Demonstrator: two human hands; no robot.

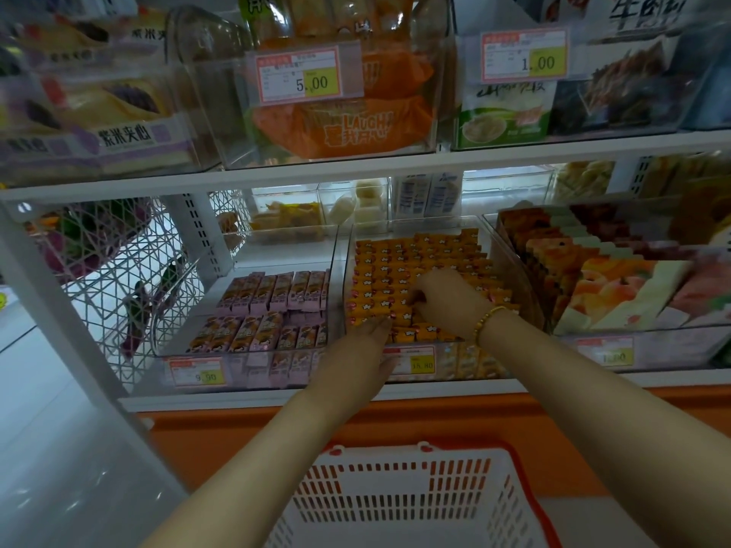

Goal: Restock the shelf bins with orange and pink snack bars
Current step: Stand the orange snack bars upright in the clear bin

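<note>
1. Hands meet at the clear bin [343, 270] in the middle of the lower shelf, where the orange snack bars [415, 255] stand packed in tight rows from the near wall to the far one.
2. The right hand [447, 300], with a bead bracelet [487, 319] at the wrist, reaches into the middle rows with its fingers curled down among the wrappers. I cannot tell from here whether they pinch a bar or only press on one.
3. The left hand [358, 350] lies flat at the bin's near left corner, fingers straight. It touches the nearest row and holds nothing.
4. The step looks like seating and squaring the last orange bars. The left hand should brace the near row so it does not tip over the wall, while the right slides bars upright into any gap.
5. Gentle downward pressure suits thin wrappers. A hard push may buckle a row or bump bars over the low front, above the yellow price tag [411, 361].
6. Bars should face the same way, with the row tops level.
7. The pink snack bars [273, 294] fill the bin just to the left in two rows, with bare floor behind them, so that far space probably needs stock next.
8. The white basket [395, 468] hangs near and below, and what shows of it holds nothing.
</note>
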